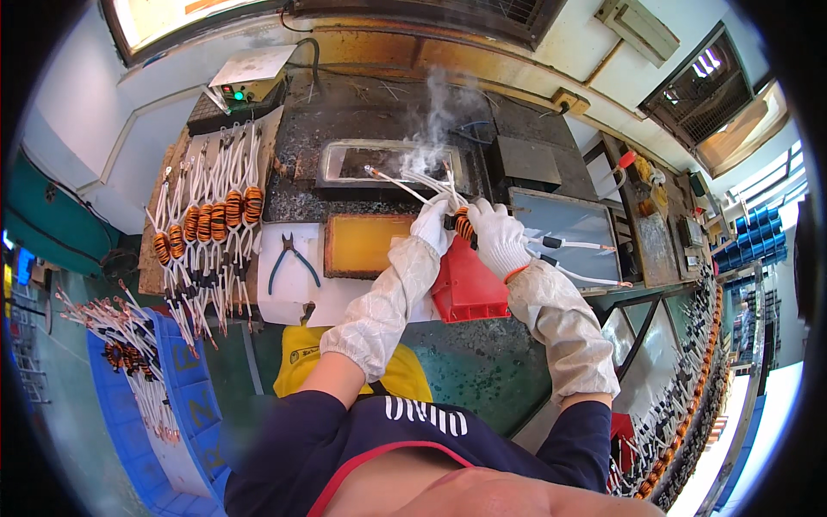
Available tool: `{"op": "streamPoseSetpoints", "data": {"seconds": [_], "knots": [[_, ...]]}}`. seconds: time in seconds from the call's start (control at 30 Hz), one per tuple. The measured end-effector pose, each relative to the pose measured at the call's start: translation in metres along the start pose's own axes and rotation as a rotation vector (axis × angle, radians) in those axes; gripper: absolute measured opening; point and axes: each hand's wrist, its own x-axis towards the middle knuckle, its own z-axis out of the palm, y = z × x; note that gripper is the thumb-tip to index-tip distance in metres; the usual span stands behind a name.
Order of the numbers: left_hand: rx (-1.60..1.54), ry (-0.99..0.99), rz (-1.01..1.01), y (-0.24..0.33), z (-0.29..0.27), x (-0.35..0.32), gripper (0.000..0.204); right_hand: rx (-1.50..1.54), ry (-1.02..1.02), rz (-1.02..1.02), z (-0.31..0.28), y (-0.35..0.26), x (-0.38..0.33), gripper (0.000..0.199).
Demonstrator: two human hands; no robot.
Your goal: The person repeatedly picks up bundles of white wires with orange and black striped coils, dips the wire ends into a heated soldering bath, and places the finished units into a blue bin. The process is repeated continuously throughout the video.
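Both my gloved hands meet at the middle of the bench around a ring coil (464, 226) wound in orange and black. My left hand (433, 226) is closed on the coil's left side, where the white-sleeved leads (441, 184) leave it. From the right, my right hand (500, 241) grips the coil, with other leads (568, 245) sticking out past it. The far leads reach over a rectangular metal pot (326, 165), where smoke rises. Smoke hides whether their tips touch what is inside. One lead with a coppery end points left, above the pot's near rim.
Nearer me sit an amber-filled tray (329, 258) and a red plastic container (469, 289). Blue-handled cutters (293, 258) lie at left, beside several similar coils (205, 222). A grey tray (560, 220) stands right, a control box (250, 79) far left, a blue crate (191, 388) below.
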Motion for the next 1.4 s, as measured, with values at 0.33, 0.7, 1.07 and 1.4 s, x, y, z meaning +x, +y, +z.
{"op": "streamPoseSetpoints", "data": {"seconds": [0.33, 0.7, 1.07, 1.4], "knots": [[0.036, -0.040, -0.020, 0.002, -0.001, 0.000, 0.025, -0.013, 0.012, -0.011, 0.002, 0.001, -0.001, 0.037], [0.039, 0.041, -0.004, 0.003, 0.006, -0.007, 0.026, -0.018, 0.019, -0.005, 0.004, 0.001, -0.002, 0.035], [-0.020, 0.095, -0.085, 0.004, 0.003, -0.006, 0.026, -0.005, 0.042, -0.003, 0.007, 0.002, -0.002, 0.032], [-0.046, 0.068, -0.078, 0.004, -0.002, -0.003, 0.027, 0.012, 0.032, -0.006, 0.007, 0.001, -0.001, 0.031]]}}
